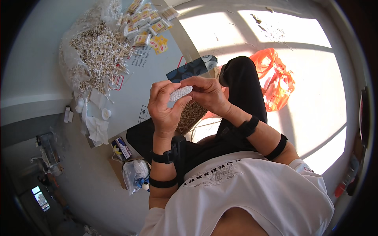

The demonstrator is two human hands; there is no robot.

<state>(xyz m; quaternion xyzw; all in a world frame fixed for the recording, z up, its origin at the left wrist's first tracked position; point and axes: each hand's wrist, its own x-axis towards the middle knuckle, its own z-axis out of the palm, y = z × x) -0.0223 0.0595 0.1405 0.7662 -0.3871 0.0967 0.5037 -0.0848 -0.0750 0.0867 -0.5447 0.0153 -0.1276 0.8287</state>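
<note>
Both my hands are raised over my lap around one tight bundle of cotton swabs (181,93), its white tips facing up. My left hand (160,103) is closed on the bundle's left side, with the thumb along its near edge. My right hand (209,94) pinches the bundle's right end between thumb and fingers. The swabs' sticks are mostly hidden by the hands. Beyond the left hand, a big heap of loose cotton swabs (100,55) spills from a clear plastic bag (71,53) on the grey-white tabletop (157,67).
Several packed swab bundles (143,19) with yellow labels lie at the table's far side, beside loose yellow labels (159,45). Below my hands is a container of brown-looking sticks (189,118). An orange plastic bag (273,82) sits on the sunlit floor, right of my knee (242,70). Crumpled tissue (97,129) hangs at the table's near-left edge.
</note>
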